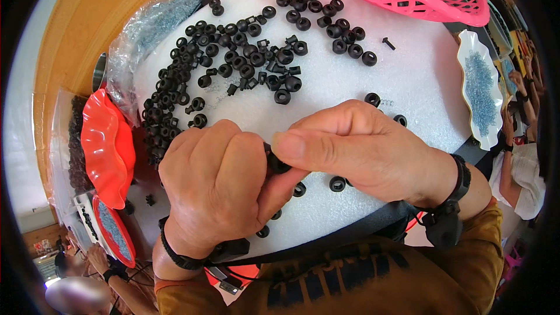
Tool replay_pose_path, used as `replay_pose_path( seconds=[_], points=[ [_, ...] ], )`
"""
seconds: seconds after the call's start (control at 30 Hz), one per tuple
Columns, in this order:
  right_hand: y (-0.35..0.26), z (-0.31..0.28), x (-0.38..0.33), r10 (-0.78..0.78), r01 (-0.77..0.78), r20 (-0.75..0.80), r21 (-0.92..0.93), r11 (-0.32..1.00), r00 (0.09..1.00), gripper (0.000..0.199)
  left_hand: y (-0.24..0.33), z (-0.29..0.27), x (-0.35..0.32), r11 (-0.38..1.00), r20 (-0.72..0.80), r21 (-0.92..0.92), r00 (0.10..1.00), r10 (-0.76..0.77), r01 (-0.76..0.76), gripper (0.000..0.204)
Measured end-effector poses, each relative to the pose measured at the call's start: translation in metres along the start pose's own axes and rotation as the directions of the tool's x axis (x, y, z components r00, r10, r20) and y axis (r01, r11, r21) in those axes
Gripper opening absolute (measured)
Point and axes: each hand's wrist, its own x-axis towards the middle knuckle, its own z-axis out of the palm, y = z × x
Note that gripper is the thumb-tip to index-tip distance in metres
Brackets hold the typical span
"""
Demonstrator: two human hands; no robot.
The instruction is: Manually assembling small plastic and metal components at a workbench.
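Over the near part of the white foam sheet [344, 227], my left hand [213, 184] and my right hand [361, 149] meet. Between them is a round black cord lock [276, 163], mostly hidden by the fingers. My left hand is closed around it, while my right thumb and forefinger pinch it from the other side. Beyond my hands lie many loose round black cord lock shells [282, 97] and small black plungers [252, 83]. A few thin springs [387, 103] rest on the foam. One plunger [389, 43] lies apart at the right.
A pink basket [461, 14] holding black parts stands at the far right. Springs fill a white wavy-edged tray [496, 90] on the right and a clear bag [151, 29] at the far left. Red wavy dishes [108, 151] stand left. Other people's arms [125, 294] show at both sides.
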Motion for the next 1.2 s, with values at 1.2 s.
replay_pose_path(
  seconds=[1.2],
  points=[
    [-0.006, 0.007, -0.002, 0.029, -0.036, -0.041, -0.174, 0.984, 0.999, 0.039, 0.008, -0.021, 0.005, 0.158, 0.508, -0.782, 0.764, -0.399, 0.603, 0.03]
  ],
)
